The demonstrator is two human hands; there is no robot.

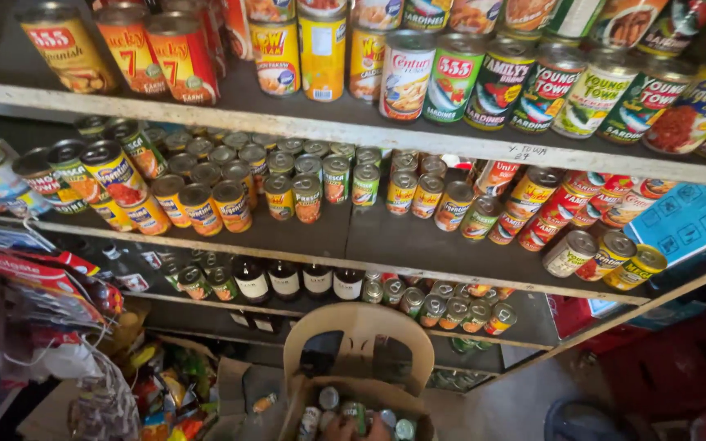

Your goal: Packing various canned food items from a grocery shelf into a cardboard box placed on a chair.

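Three shelf boards [467, 151] step down the frame, all crowded with tins — too many to count exactly. Four dark bottles [300, 280] stand on the lowest. One beige plastic chair [359, 339] at bottom centre holds one cardboard box [353, 408] — some six cans inside.

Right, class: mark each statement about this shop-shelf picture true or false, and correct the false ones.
1. A cardboard box with cans in it rests on a beige plastic chair. True.
2. The top shelf holds only glass bottles. False: it holds upright cans.
3. Dark bottles stand on the third shelf down. True.
4. Both hands are lifting a can from the top shelf. False: only part of a hand shows, low at the box; which hand cannot be told.
5. A blue carton sits at the right. True.
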